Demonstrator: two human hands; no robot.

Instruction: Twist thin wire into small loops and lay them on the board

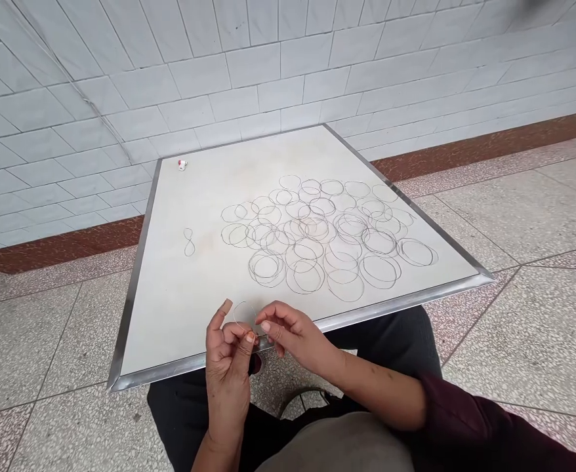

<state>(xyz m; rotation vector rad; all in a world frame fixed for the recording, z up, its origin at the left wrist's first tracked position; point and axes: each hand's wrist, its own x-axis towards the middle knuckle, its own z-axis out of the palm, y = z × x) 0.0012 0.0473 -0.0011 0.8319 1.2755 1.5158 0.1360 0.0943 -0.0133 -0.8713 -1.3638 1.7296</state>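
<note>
A thin wire ring (245, 303) stands up between my two hands at the table's near edge. The thumb and index finger of my left hand (229, 367) pinch its lower part, with the little finger raised. My right hand (295, 335) is at the ring's right side, thumb and fingers drawn together near the wire; its exact hold is too small to make out. Many overlapping thin wire rings (305, 276) lie spread over the middle and right of the white table. A small figure-eight wire piece (189, 244) lies apart on the left.
The white table (180, 308) has a raised metal rim and stands near a tiled wall (253, 64). A small red and white object (182, 165) sits at its far left corner. My legs (391, 334) are under the near edge.
</note>
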